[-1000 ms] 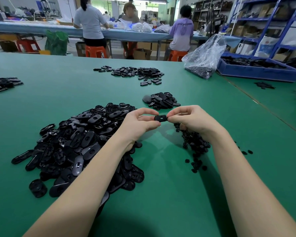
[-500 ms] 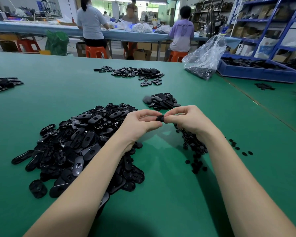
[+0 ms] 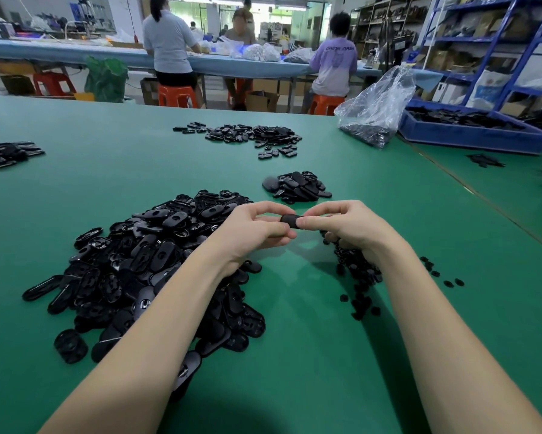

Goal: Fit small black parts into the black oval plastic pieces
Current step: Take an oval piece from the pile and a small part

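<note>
A black oval plastic piece (image 3: 290, 221) is held above the green table (image 3: 310, 355), pinched from both ends. My left hand (image 3: 255, 227) grips its left end with thumb and fingers, and my right hand (image 3: 341, 223) pinches its right end. Whether a small part sits in it is hidden by my fingers. A big heap of black oval pieces (image 3: 144, 264) lies under my left forearm. Small black parts (image 3: 355, 270) lie scattered beneath my right wrist.
A small pile of oval pieces (image 3: 297, 187) lies just beyond my hands, a wider spread (image 3: 250, 136) farther back, another (image 3: 6, 154) at far left. A clear plastic bag (image 3: 376, 114) and a blue tray (image 3: 473, 131) stand at the back right. People sit at a far bench.
Both hands stay together over the table; they pressed closer half a second ago, and the oval piece now shows a little more between the fingertips.
</note>
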`<state>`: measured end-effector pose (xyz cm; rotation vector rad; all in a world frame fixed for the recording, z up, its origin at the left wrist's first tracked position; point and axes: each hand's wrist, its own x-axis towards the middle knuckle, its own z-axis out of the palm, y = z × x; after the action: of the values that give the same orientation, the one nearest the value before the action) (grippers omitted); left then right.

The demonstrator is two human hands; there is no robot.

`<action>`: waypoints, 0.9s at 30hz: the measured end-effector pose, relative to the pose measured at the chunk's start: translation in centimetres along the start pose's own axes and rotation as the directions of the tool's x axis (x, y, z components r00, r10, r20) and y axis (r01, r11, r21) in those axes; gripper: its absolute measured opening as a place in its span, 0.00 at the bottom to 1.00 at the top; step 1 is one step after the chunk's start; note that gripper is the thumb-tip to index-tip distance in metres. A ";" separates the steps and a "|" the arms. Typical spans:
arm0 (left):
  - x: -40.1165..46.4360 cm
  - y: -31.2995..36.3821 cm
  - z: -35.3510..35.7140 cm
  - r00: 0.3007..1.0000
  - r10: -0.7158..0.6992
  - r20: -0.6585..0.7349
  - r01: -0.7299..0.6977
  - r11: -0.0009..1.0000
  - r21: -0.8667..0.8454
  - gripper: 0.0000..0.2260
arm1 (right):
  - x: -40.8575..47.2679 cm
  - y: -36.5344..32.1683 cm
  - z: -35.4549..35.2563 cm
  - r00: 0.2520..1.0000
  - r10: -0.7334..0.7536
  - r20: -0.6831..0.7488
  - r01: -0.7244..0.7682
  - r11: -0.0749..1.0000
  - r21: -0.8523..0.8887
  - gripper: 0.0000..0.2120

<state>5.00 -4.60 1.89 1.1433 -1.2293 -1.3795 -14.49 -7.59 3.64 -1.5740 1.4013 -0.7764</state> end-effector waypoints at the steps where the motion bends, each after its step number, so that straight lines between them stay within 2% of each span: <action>1: 0.0 0.0 0.1 1.000 -0.002 -0.002 0.002 1.000 0.000 0.09 | 0.0 0.0 0.0 1.000 0.002 0.017 -0.002 1.000 0.006 0.11; 4: 0.1 -0.1 0.4 0.998 0.017 -0.053 -0.017 1.000 -0.011 0.06 | 0.0 -0.1 0.3 0.999 -0.029 0.037 0.028 1.000 0.013 0.10; 11: 0.2 -0.3 0.8 0.993 0.025 -0.116 -0.030 0.999 -0.045 0.06 | 0.5 -0.4 0.8 0.998 -0.058 0.004 0.058 0.998 0.011 0.04; 16: 0.3 -0.6 0.8 0.991 0.029 -0.127 -0.032 0.999 -0.019 0.08 | 0.7 -0.3 1.5 0.997 -0.069 -0.044 0.067 0.997 -0.028 0.06; 22: 0.2 -0.6 0.5 0.995 -0.006 -0.100 0.001 0.999 -0.049 0.06 | 0.7 0.0 1.5 0.996 -0.077 -0.038 0.075 0.996 -0.050 0.06; 27: 0.4 -0.6 0.7 0.990 -0.005 -0.139 0.007 1.000 0.016 0.05 | 0.9 0.1 1.8 0.993 -0.104 -0.061 0.101 0.994 -0.049 0.07</action>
<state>4.20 -4.83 1.36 1.2338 -1.1402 -1.2739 -12.84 -8.08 2.70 -1.6802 1.4017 -0.8677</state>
